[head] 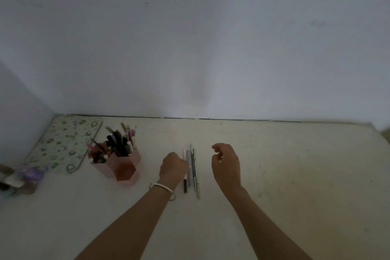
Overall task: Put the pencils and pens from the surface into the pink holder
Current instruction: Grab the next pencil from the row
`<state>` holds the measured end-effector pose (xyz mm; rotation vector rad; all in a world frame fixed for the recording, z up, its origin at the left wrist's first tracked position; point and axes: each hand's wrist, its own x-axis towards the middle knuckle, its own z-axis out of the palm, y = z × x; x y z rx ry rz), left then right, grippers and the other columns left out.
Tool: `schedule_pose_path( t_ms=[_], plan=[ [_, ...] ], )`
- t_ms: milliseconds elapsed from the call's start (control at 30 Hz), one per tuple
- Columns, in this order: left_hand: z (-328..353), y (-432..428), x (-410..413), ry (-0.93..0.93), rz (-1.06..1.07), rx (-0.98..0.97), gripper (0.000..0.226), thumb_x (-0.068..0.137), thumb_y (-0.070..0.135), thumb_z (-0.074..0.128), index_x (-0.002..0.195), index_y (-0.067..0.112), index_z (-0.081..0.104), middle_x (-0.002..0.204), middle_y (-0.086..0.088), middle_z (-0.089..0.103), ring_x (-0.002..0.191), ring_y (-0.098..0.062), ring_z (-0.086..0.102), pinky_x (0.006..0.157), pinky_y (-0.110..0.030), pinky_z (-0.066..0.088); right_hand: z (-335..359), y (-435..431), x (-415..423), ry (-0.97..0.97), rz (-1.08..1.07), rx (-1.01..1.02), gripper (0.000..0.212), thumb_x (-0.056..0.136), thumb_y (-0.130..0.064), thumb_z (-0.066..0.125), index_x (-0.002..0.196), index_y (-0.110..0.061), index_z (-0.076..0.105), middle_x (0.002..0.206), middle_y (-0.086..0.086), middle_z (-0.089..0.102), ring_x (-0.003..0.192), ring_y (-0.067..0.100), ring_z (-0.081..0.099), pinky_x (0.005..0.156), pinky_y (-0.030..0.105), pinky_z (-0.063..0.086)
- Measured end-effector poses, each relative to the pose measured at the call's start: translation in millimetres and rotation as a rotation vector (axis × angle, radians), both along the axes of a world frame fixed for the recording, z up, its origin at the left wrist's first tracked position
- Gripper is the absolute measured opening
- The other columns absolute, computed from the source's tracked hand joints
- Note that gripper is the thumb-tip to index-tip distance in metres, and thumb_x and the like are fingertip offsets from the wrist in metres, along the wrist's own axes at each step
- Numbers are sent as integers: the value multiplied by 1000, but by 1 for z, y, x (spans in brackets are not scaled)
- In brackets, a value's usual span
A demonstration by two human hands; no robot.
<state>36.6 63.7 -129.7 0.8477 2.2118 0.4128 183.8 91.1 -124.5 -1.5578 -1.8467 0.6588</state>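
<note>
A pink holder (124, 168) with hexagonal compartments stands left of centre on the pale surface, and its back compartments are packed with several pens and pencils. A small row of pens and pencils (193, 172) lies side by side near the middle of the surface. My left hand (173, 168), with a white bangle on the wrist, rests at the left edge of that row, its fingers curled against the leftmost pen; whether it grips that pen I cannot tell. My right hand (226, 164) hovers to the right of the row with its fingers loosely curled and holds nothing.
A floral patterned pad (63, 143) lies in the back left corner. Blurred small items, one purple (31, 175), sit at the far left edge. A pale wall rises behind the surface (295, 175), and another wall stands on the left.
</note>
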Motion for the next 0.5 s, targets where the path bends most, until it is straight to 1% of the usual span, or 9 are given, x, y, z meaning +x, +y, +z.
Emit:
schedule_pose_path(
  t_ms=[67,133,167,233,300,367,400,433,500],
  plan=[
    [17,2,-12,19,-5,128,26,90,31,63,96,6,68,97,-10,71,80,-20,65,65,-24,43,-6,5,-13,-70,42,-129,27,89,-2,51,112,-12,63,102,0,64,82,8,53,67,7,35],
    [42,1,-28,54,1,289,19,90,31,64,88,12,61,91,-4,68,69,-9,57,62,-22,39,-12,7,-28,-116,46,-258,25,94,-8,50,117,-12,60,109,4,62,89,12,55,74,16,39],
    [57,-1,-36,55,15,363,17,89,30,65,86,15,59,89,-2,66,69,-8,56,63,-23,40,-15,7,-34,-124,44,-312,25,95,-11,50,118,-12,58,112,5,61,94,16,57,77,19,40],
    [84,-4,-52,23,70,500,16,87,27,68,85,14,60,86,-3,67,75,-16,62,70,-31,49,-23,8,-41,-164,55,-381,24,95,-15,52,119,-12,56,114,7,59,103,21,57,80,23,40],
    [107,-11,-67,37,119,587,16,86,26,69,83,13,61,78,0,67,73,-17,63,69,-28,51,-30,6,-44,-241,62,-408,21,95,-15,52,115,-11,56,112,8,57,101,23,57,80,26,42],
    [123,-18,-79,50,156,638,17,85,27,70,82,14,61,74,3,65,68,-15,61,64,-25,48,-33,4,-42,-254,49,-400,16,94,-12,50,107,-9,59,106,10,57,91,22,56,72,24,43],
    [128,-22,-83,40,170,654,17,85,27,70,83,13,62,75,3,66,68,-15,62,64,-26,49,-34,3,-40,-250,51,-388,16,94,-10,50,105,-7,61,103,10,57,90,22,57,68,22,41],
    [132,-24,-85,30,175,667,17,86,27,70,85,12,63,77,1,67,69,-15,62,65,-26,50,-35,3,-38,-263,59,-372,17,95,-9,49,106,-7,62,102,10,58,93,24,58,68,21,41],
    [137,-28,-88,25,185,684,18,86,27,70,88,10,64,80,0,69,70,-15,63,66,-26,50,-35,2,-35,-347,87,-329,19,94,-9,48,110,-7,59,107,10,57,99,25,58,78,25,44]
  ],
)
